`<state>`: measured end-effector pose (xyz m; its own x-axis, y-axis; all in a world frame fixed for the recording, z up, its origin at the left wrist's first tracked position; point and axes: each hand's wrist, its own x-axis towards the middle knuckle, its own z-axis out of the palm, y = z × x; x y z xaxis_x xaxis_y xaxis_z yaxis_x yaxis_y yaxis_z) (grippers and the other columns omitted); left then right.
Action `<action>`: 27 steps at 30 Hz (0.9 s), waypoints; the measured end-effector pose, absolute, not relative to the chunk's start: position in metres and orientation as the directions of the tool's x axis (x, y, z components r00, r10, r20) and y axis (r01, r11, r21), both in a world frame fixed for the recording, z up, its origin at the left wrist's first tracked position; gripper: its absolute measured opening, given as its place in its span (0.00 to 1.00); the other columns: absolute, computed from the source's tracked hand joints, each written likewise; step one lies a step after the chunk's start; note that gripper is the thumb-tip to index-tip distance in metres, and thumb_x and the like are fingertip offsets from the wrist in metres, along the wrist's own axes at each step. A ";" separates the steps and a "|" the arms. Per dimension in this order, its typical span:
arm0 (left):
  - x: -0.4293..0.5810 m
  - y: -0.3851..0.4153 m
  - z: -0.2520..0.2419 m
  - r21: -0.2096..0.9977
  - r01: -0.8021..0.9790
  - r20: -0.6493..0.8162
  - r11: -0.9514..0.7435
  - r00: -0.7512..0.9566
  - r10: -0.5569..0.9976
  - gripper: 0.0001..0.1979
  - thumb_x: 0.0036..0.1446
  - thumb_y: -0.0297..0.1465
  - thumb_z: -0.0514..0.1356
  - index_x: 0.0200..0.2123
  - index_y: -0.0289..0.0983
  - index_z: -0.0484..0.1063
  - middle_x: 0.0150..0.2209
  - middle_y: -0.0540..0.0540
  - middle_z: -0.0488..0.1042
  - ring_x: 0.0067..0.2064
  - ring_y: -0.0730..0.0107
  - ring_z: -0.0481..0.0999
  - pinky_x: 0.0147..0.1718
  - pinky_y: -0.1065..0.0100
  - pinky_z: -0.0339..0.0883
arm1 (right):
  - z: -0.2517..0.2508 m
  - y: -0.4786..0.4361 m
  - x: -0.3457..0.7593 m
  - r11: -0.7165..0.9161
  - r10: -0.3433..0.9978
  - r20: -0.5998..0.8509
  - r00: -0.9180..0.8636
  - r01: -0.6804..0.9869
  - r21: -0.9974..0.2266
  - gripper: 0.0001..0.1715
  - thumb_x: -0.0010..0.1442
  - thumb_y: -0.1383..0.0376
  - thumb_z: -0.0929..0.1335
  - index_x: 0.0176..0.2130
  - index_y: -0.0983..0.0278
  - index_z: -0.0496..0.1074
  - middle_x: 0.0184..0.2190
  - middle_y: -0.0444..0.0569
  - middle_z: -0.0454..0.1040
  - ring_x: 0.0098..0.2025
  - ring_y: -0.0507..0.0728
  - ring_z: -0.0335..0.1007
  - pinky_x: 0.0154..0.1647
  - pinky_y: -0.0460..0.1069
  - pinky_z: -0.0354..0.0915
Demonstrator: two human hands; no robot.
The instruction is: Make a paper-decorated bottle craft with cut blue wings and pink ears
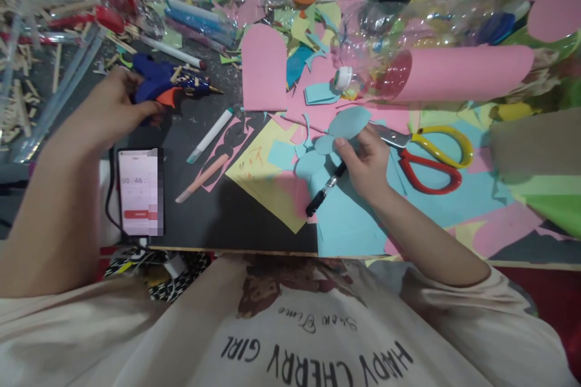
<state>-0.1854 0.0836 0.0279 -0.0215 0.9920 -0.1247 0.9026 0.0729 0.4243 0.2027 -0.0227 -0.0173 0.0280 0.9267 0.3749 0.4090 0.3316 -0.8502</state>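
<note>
My left hand (118,103) is wrapped round the handle of a blue glue gun (152,75) with an orange trigger. Its nozzle points right, low over the dark tabletop. My right hand (370,163) is closed, thumb against fingers, on a light blue paper cutout (350,123) with rounded lobes. Below that hand a black pen (323,195) lies on blue paper (349,224). Just right of the fingers are scissors (436,163) with one yellow and one red handle. A pink arched paper piece (264,69) lies between the two hands.
A phone (136,193) showing a timer lies near the front edge, a cable beside it. Markers (210,135) and a yellow paper sheet (272,175) are in the middle. A pink-wrapped bottle (467,72) lies at the right. Wood sticks (27,97) are scattered left.
</note>
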 end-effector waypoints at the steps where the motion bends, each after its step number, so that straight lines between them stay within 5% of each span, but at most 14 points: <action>1: -0.189 0.086 0.027 0.420 0.896 -0.184 0.147 -0.074 0.980 0.42 0.40 0.57 0.63 0.47 0.27 0.64 0.36 0.51 0.68 0.39 0.70 0.75 0.45 0.40 0.68 | -0.017 -0.023 0.203 0.340 0.925 0.379 0.018 0.407 -0.848 0.12 0.63 0.57 0.66 0.31 0.59 0.72 0.30 0.46 0.73 0.35 0.57 0.70 0.38 0.54 0.66; 4: -0.187 0.086 0.034 0.585 0.797 -0.154 0.150 -0.072 0.985 0.52 0.30 0.59 0.66 0.51 0.27 0.62 0.43 0.49 0.70 0.37 0.77 0.72 0.45 0.40 0.70 | -0.018 -0.023 0.203 0.367 0.920 0.390 -0.026 0.401 -0.839 0.10 0.63 0.58 0.67 0.32 0.58 0.74 0.33 0.48 0.75 0.38 0.58 0.72 0.40 0.56 0.67; 7: -0.172 0.081 0.044 0.710 0.702 -0.095 0.057 0.016 0.995 0.46 0.37 0.54 0.68 0.53 0.28 0.63 0.44 0.49 0.72 0.39 0.78 0.72 0.51 0.40 0.67 | -0.018 -0.024 0.203 0.369 0.923 0.382 -0.048 0.391 -0.843 0.13 0.64 0.57 0.66 0.29 0.59 0.73 0.31 0.48 0.74 0.36 0.58 0.71 0.39 0.56 0.67; 9: -0.159 0.079 0.047 0.745 0.665 -0.080 0.051 0.014 0.997 0.45 0.33 0.50 0.72 0.50 0.27 0.66 0.44 0.48 0.74 0.44 0.72 0.73 0.56 0.42 0.65 | -0.018 -0.024 0.204 0.368 0.924 0.380 -0.047 0.380 -0.849 0.16 0.64 0.56 0.65 0.28 0.59 0.71 0.30 0.48 0.73 0.35 0.58 0.71 0.38 0.56 0.67; 12: -0.139 0.075 0.048 0.825 0.538 -0.248 0.173 0.070 0.966 0.40 0.32 0.43 0.74 0.46 0.26 0.67 0.39 0.47 0.76 0.39 0.71 0.76 0.46 0.45 0.72 | -0.017 -0.023 0.204 0.349 0.933 0.355 -0.059 0.389 -0.852 0.16 0.64 0.57 0.65 0.28 0.59 0.72 0.30 0.48 0.73 0.35 0.58 0.70 0.39 0.56 0.67; 14: -0.122 0.068 0.049 0.891 0.407 -0.255 0.200 0.084 0.963 0.34 0.31 0.38 0.74 0.41 0.27 0.68 0.34 0.48 0.77 0.30 0.75 0.75 0.36 0.56 0.76 | -0.015 -0.022 0.204 0.322 0.943 0.327 -0.056 0.394 -0.861 0.15 0.64 0.56 0.66 0.29 0.59 0.73 0.31 0.48 0.73 0.36 0.58 0.70 0.40 0.56 0.67; 17: -0.092 0.046 0.049 0.960 0.168 -0.231 0.224 0.024 0.973 0.23 0.31 0.28 0.73 0.33 0.31 0.68 0.24 0.53 0.75 0.20 0.80 0.70 0.21 0.73 0.69 | -0.014 -0.020 0.204 0.261 0.962 0.272 -0.024 0.368 -0.892 0.17 0.63 0.53 0.66 0.29 0.59 0.74 0.31 0.47 0.73 0.37 0.58 0.70 0.41 0.56 0.66; 21: -0.054 0.012 0.040 0.941 -0.069 -0.321 0.331 0.131 0.938 0.23 0.38 0.33 0.72 0.36 0.35 0.67 0.31 0.48 0.81 0.18 0.81 0.68 0.16 0.76 0.64 | -0.013 -0.019 0.204 0.195 0.978 0.208 0.007 0.323 -0.926 0.23 0.62 0.49 0.67 0.24 0.61 0.70 0.26 0.45 0.68 0.31 0.55 0.66 0.36 0.53 0.64; 27: -0.041 -0.010 0.016 0.977 0.039 -0.214 0.211 0.198 0.957 0.22 0.43 0.35 0.70 0.38 0.40 0.61 0.27 0.52 0.79 0.18 0.77 0.71 0.18 0.74 0.65 | -0.014 -0.016 0.204 0.201 0.975 0.221 0.035 0.298 -0.933 0.24 0.62 0.48 0.66 0.24 0.62 0.70 0.26 0.44 0.67 0.31 0.53 0.64 0.35 0.51 0.61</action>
<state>-0.0410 -0.0098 0.0158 0.1975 0.9565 -0.2145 0.0387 0.2110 0.9767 0.2036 -0.0156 -0.0140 0.0353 0.9746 0.2212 0.2975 0.2010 -0.9333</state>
